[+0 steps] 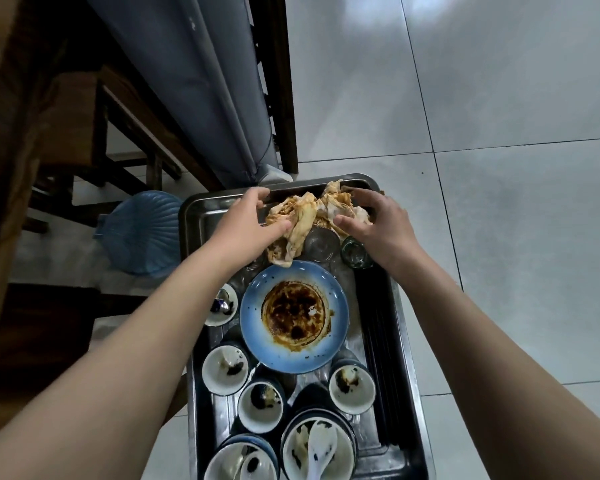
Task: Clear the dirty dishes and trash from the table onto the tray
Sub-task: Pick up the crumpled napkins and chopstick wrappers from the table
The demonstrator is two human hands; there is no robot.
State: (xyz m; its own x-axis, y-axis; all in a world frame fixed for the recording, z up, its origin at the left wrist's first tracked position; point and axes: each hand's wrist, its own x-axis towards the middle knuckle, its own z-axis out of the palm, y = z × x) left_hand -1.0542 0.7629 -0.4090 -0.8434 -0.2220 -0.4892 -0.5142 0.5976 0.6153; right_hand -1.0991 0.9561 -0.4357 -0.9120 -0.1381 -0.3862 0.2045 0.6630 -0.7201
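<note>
Bowls at the near edge are cut off by the frame, and the glasses are half hidden under the dirty napkins. These lie crumpled at the far end of the tray. With both arms stretched forward, my left grip and right grip curl around the dirty napkins, one from each side.

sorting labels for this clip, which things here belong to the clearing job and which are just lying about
Job: stained crumpled paper napkins, gripped by left hand and right hand; steel tray; sauce-smeared blue round plate; small white bowls; white ceramic spoon; clear glass tumblers.
Lying about: blue ribbed plastic object; grey fabric drape; dark wooden chair.
</note>
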